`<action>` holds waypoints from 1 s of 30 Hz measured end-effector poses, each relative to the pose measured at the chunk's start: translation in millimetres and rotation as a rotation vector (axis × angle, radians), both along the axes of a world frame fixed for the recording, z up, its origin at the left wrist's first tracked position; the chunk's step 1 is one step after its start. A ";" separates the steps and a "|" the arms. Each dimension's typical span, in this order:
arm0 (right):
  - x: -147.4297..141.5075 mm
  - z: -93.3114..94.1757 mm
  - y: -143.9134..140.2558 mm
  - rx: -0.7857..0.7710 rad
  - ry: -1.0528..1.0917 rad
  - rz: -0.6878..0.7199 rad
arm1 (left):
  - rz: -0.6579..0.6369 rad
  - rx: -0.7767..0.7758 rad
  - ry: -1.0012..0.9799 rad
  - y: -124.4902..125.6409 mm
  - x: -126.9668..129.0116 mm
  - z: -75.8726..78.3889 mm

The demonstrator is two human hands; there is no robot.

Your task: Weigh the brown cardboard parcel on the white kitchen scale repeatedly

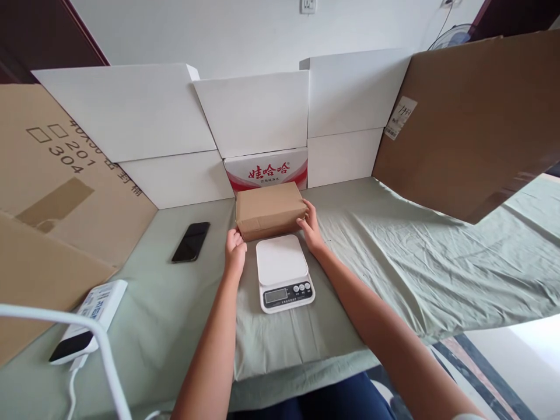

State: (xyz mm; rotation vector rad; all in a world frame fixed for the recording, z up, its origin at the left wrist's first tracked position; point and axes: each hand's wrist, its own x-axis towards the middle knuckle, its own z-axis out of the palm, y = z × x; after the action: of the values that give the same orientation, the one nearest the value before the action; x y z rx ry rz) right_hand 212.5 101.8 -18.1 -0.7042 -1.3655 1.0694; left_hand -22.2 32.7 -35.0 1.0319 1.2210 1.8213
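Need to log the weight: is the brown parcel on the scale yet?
Not yet. The brown parcel lies on the cloth behind the kitchen scale, whose platform is bare; left hand and right hand touch its ends.

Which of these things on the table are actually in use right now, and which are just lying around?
In use:
brown parcel, touched at its ends by the left hand and right hand
white scale, just in front of the parcel

Lying about:
black phone
white power strip
cardboard sheets
white boxes

"201", "304" on left cardboard sheet [52, 175]
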 end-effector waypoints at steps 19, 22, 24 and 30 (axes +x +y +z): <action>35.9 -12.7 20.1 -0.295 0.232 -0.157 | 0.154 0.004 -0.206 -10.5 -29.2 16.5; 27.3 -12.7 15.3 -0.285 0.175 -0.063 | 0.084 -0.044 -0.180 -8.3 -21.4 16.3; 23.4 -11.9 12.3 -0.270 0.140 -0.020 | 0.054 -0.073 -0.150 -6.5 -17.0 15.3; 18.4 -7.9 5.9 -0.212 0.063 0.040 | -0.109 -0.094 -0.040 -4.9 -7.6 14.7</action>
State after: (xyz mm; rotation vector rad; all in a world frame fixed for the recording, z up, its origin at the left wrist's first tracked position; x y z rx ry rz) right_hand 231.0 107.7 -26.0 -0.7937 -1.2282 1.2704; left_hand -29.8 27.8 -20.3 0.9855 1.1911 1.6775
